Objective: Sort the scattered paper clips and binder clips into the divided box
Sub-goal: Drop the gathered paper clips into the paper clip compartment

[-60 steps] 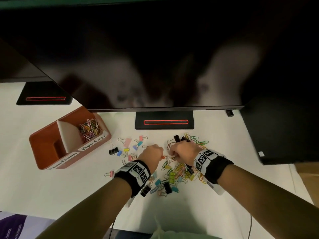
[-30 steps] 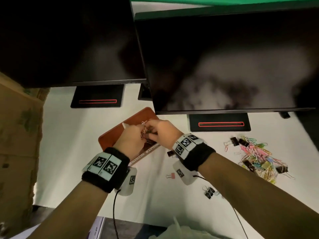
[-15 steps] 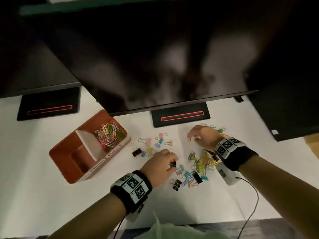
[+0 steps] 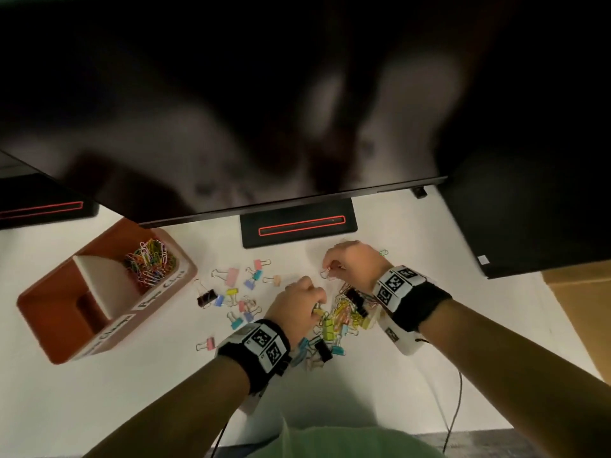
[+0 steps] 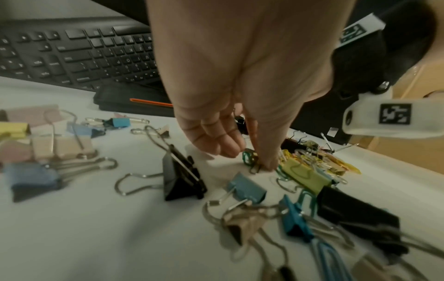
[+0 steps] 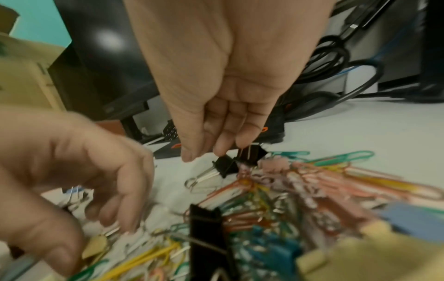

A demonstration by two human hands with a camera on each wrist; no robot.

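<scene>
The orange divided box (image 4: 43,312) stands at the left, its far compartment holding coloured paper clips (image 4: 150,261). Loose binder clips (image 4: 231,294) lie between the box and a mixed pile of clips (image 4: 345,314). My left hand (image 4: 315,307) is at the pile's left edge, where its thumb and fingers pinch a green paper clip (image 5: 248,157) against the table. My right hand (image 4: 330,269) is at the pile's far edge. Its fingers (image 6: 222,149) point straight down and touch a small black binder clip (image 6: 225,167), with the thumb beside them and nothing clearly pinched.
A dark monitor overhangs the desk, its black stand base (image 4: 299,226) just behind the hands. A keyboard (image 5: 79,53) lies further back. A cardboard box (image 4: 582,309) sits at the right, and a thin cable (image 4: 458,401) trails off the front edge.
Both hands have come back from over the box to the pile. Since half a second ago my left hand has moved up to the pile's edge, and my right fingers have drawn together.
</scene>
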